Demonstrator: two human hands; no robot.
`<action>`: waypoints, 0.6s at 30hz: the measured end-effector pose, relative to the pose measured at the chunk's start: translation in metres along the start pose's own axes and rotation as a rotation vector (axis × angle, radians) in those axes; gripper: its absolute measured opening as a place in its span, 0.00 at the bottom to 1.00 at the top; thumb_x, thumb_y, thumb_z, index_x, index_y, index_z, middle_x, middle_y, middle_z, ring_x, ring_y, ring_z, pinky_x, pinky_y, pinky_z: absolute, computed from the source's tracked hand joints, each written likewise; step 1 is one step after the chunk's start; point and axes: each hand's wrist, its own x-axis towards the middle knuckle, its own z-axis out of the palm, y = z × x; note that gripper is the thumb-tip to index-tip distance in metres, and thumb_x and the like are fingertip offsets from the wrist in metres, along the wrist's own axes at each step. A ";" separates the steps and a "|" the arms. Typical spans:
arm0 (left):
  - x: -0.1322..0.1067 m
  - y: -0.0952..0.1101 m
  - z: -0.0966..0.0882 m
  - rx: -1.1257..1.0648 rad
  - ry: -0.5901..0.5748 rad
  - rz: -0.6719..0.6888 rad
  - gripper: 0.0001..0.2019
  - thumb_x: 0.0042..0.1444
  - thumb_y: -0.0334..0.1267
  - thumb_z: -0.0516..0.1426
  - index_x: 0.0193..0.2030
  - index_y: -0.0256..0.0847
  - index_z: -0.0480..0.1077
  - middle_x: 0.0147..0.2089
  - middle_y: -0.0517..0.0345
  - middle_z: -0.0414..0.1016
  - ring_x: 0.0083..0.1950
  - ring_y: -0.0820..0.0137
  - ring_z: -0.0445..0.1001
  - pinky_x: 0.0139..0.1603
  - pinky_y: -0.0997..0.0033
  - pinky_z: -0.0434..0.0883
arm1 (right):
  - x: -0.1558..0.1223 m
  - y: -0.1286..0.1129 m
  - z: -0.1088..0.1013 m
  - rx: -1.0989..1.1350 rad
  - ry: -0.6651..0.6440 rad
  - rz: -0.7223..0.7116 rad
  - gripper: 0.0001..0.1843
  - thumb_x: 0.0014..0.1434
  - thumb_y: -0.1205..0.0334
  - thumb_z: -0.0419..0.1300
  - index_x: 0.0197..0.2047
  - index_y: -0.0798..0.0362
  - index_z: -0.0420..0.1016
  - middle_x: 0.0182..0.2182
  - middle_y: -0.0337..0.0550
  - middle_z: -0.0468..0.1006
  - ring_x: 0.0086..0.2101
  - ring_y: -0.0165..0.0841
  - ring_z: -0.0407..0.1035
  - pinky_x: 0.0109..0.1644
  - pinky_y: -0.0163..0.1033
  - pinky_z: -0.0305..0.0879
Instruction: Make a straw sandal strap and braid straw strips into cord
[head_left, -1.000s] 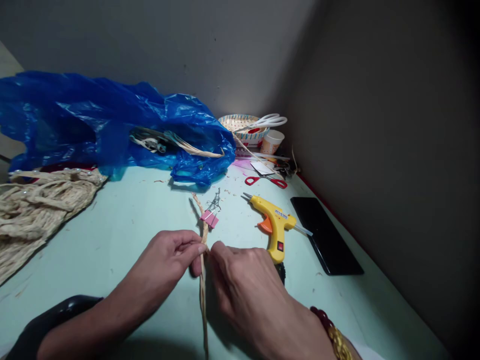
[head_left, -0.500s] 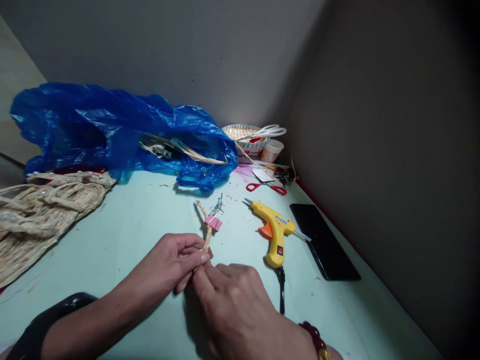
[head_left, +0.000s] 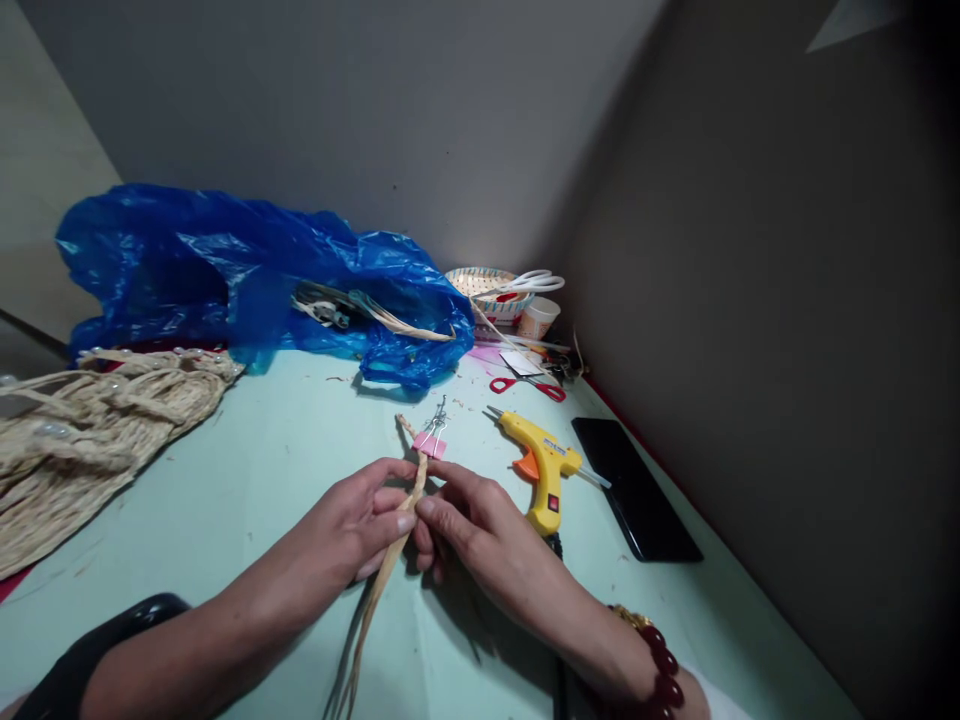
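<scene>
A tan braided straw cord [head_left: 415, 487] lies on the pale green table [head_left: 247, 460], with a pink binder clip [head_left: 430, 445] clamped near its far end. My left hand [head_left: 352, 525] pinches the cord between thumb and fingers. From the other side, my right hand [head_left: 469, 525] pinches the same spot, fingertips touching the left hand's. Loose straw strands [head_left: 364, 630] trail from the hands toward me. A beaded bracelet [head_left: 660, 665] is on my right wrist.
A yellow glue gun [head_left: 541, 465] lies right of my hands, a black phone [head_left: 634, 487] beyond it. Red scissors [head_left: 529, 385], a basket [head_left: 487, 290] with white scissors and a cup sit at the back. A blue plastic bag [head_left: 240, 275] and a woven straw piece [head_left: 90, 430] lie left.
My right hand has turned and moved right so its fingers show, and the loose strands now show below my hands. The view has tilted up slightly.
</scene>
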 end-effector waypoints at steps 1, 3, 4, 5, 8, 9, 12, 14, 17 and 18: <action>0.000 -0.002 0.000 0.016 0.006 0.010 0.18 0.58 0.45 0.58 0.51 0.41 0.60 0.31 0.64 0.73 0.26 0.76 0.65 0.25 0.74 0.52 | 0.000 -0.001 0.000 -0.051 0.015 -0.002 0.09 0.70 0.61 0.49 0.47 0.51 0.69 0.25 0.33 0.72 0.26 0.28 0.66 0.35 0.33 0.62; 0.000 -0.007 0.000 0.057 0.029 0.019 0.14 0.59 0.42 0.56 0.48 0.42 0.59 0.32 0.66 0.72 0.25 0.78 0.62 0.25 0.74 0.52 | -0.001 -0.004 -0.001 -0.197 0.058 -0.028 0.09 0.69 0.63 0.50 0.39 0.51 0.71 0.26 0.34 0.73 0.28 0.27 0.65 0.36 0.33 0.59; -0.001 -0.009 0.000 0.078 0.040 0.024 0.12 0.60 0.41 0.55 0.47 0.42 0.60 0.32 0.66 0.72 0.26 0.77 0.62 0.26 0.73 0.53 | -0.002 -0.006 -0.002 -0.255 0.069 -0.041 0.11 0.68 0.64 0.51 0.35 0.52 0.71 0.27 0.34 0.73 0.29 0.27 0.65 0.36 0.33 0.58; -0.001 -0.010 0.000 0.104 0.051 0.027 0.10 0.60 0.40 0.54 0.46 0.42 0.60 0.32 0.67 0.72 0.27 0.76 0.64 0.28 0.73 0.55 | -0.002 -0.008 -0.003 -0.289 0.070 -0.050 0.13 0.68 0.65 0.51 0.32 0.53 0.71 0.27 0.34 0.74 0.29 0.27 0.65 0.36 0.33 0.57; -0.005 -0.009 0.000 0.193 0.088 0.043 0.08 0.62 0.40 0.54 0.45 0.44 0.60 0.32 0.66 0.74 0.33 0.71 0.69 0.35 0.69 0.60 | -0.002 -0.010 -0.004 -0.293 0.071 -0.038 0.17 0.66 0.67 0.53 0.25 0.55 0.71 0.23 0.34 0.73 0.26 0.25 0.62 0.34 0.32 0.55; -0.007 -0.006 0.001 0.257 0.109 0.052 0.07 0.62 0.41 0.53 0.44 0.44 0.60 0.32 0.65 0.75 0.35 0.69 0.69 0.37 0.68 0.61 | -0.001 -0.010 -0.003 -0.280 0.082 -0.029 0.17 0.65 0.67 0.54 0.24 0.55 0.72 0.22 0.34 0.72 0.25 0.25 0.61 0.32 0.31 0.55; -0.012 0.003 0.004 0.559 0.169 0.076 0.07 0.64 0.44 0.49 0.40 0.45 0.62 0.32 0.64 0.75 0.36 0.66 0.71 0.40 0.65 0.62 | 0.000 -0.009 0.001 -0.259 0.139 -0.005 0.15 0.63 0.66 0.55 0.25 0.56 0.74 0.22 0.35 0.72 0.24 0.25 0.60 0.30 0.31 0.54; -0.015 0.007 0.005 0.759 0.188 0.092 0.11 0.65 0.44 0.45 0.38 0.45 0.64 0.33 0.61 0.75 0.37 0.64 0.72 0.41 0.64 0.62 | 0.000 -0.008 0.005 -0.270 0.193 0.010 0.14 0.63 0.64 0.55 0.26 0.56 0.73 0.21 0.36 0.71 0.24 0.26 0.60 0.28 0.31 0.54; -0.017 0.007 0.004 0.950 0.220 0.120 0.16 0.65 0.43 0.41 0.36 0.44 0.67 0.34 0.58 0.76 0.36 0.63 0.74 0.40 0.63 0.63 | -0.002 -0.003 0.009 -0.352 0.264 -0.022 0.13 0.63 0.64 0.56 0.26 0.55 0.71 0.20 0.34 0.69 0.22 0.25 0.57 0.26 0.31 0.51; -0.017 0.006 0.004 1.007 0.241 0.127 0.17 0.65 0.43 0.40 0.35 0.44 0.67 0.32 0.58 0.76 0.35 0.63 0.74 0.39 0.62 0.63 | -0.003 -0.002 0.010 -0.395 0.278 -0.048 0.14 0.63 0.64 0.55 0.26 0.54 0.70 0.19 0.34 0.68 0.22 0.25 0.56 0.26 0.32 0.50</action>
